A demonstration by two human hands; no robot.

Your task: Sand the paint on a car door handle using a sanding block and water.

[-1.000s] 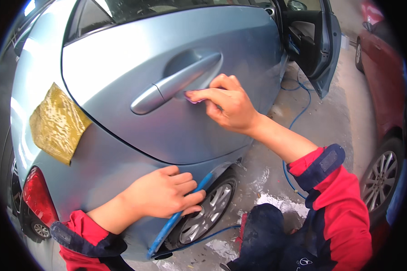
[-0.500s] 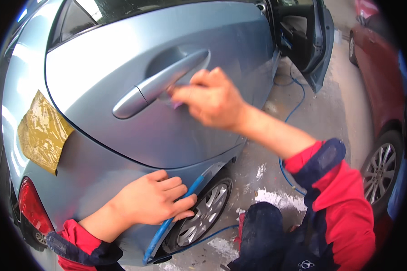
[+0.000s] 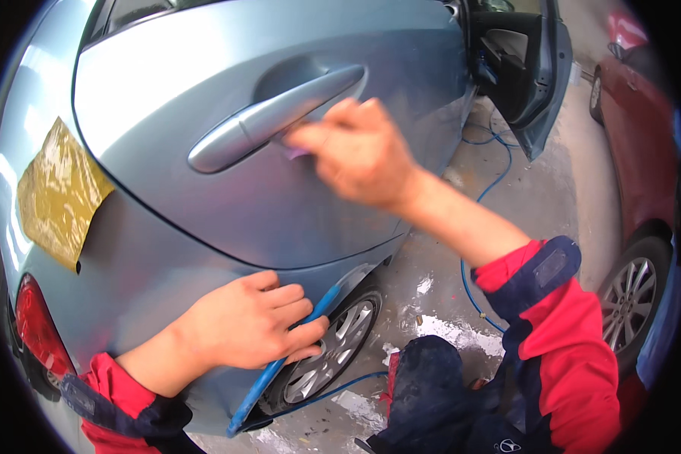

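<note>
Near twelve o'clock, the right hand [image 3: 362, 151] pinches a purple scrap [image 3: 298, 153] beside the door handle [image 3: 276, 117]; between seven and eight, the left hand [image 3: 250, 321] drapes over a blue strip [image 3: 256, 395].

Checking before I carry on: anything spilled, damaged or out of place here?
White patches blotch the grey floor near the wheel: spill or wear, I can't tell. A crinkled yellow sheet lies on the bodywork.

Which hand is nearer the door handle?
Right: the right hand is just below the door handle, pinching a purple piece. The left hand is farther down, on the blue strip beside the wheel.
</note>
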